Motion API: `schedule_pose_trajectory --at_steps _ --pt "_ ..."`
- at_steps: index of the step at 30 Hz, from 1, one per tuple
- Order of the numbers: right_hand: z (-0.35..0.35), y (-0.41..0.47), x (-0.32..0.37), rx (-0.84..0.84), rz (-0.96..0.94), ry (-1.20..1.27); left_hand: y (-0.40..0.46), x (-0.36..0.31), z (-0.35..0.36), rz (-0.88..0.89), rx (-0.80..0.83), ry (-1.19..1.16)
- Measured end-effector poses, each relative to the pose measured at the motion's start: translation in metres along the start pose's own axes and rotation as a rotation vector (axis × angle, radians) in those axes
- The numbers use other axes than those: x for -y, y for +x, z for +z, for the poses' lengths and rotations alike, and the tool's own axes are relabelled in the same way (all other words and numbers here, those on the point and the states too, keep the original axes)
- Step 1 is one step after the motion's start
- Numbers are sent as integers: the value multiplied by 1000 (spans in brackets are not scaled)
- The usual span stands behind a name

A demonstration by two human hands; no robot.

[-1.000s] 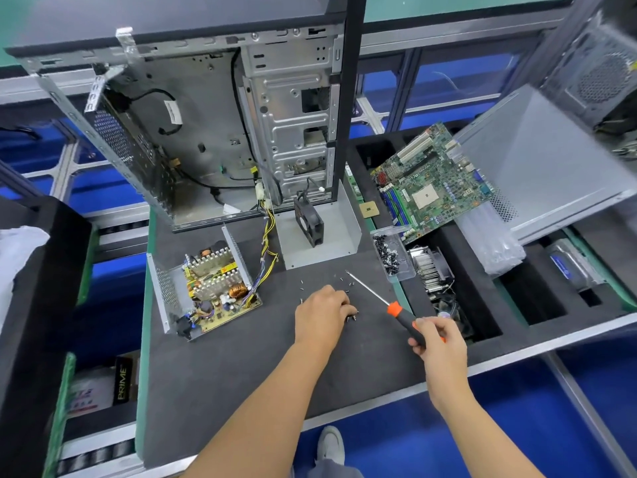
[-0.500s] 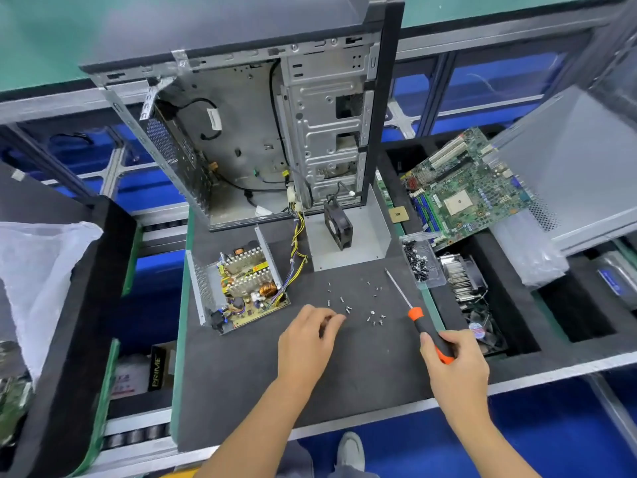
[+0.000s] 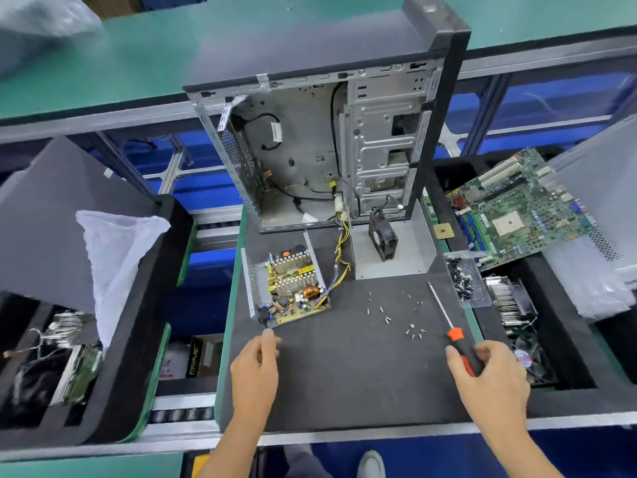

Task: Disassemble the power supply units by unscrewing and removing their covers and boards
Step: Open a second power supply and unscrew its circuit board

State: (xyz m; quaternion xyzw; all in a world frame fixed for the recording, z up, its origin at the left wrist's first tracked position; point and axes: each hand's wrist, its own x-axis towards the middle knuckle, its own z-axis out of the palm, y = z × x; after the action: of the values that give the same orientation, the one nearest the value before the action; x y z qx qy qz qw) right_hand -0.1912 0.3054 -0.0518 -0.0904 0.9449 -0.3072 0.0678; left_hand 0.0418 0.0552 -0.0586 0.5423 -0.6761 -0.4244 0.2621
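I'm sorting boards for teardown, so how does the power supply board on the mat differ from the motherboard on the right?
The power supply board is yellowish and smaller; the motherboard is green and much larger. The power supply board still sits in its open metal tray with heatsinks, a copper coil and wires attached; the motherboard lies bare, propped tilted over the foam bin. Neither is being held.

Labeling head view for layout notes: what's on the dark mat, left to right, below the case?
PSU board → yellow cable bundle → fan on the grey cover → loose screws → screwdriver, handle in the right hand → screw tray at the mat's right edge.
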Motion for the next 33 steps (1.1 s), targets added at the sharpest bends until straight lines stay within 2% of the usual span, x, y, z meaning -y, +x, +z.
schedule_pose_trajectory --at_steps 3,5,11,14,16,18,21,24,33 --pt "8 -2 8 -142 -30 -139 11 -7 -16 -100 -143 -154" --pt "13 -7 25 -182 -172 -122 27 -15 -26 -123 -184 -198" --pt "31 -6 149 25 -896 -117 94 -42 -38 -114 25 -219" --pt "49 1 231 211 -1170 -359 115 -63 -30 -143 135 -235" --pt "68 4 275 337 -1173 -634 123 -72 -22 -149 176 -212" --pt "85 7 302 354 -1189 -860 125 -71 -12 -148 208 -148" --pt "105 16 316 393 -1177 -1039 122 -67 -2 -187 194 -112" --pt "115 23 316 450 -1163 -1064 121 -67 1 -198 177 -126" --pt "121 36 308 475 -1289 -990 122 -62 5 -233 183 -152"
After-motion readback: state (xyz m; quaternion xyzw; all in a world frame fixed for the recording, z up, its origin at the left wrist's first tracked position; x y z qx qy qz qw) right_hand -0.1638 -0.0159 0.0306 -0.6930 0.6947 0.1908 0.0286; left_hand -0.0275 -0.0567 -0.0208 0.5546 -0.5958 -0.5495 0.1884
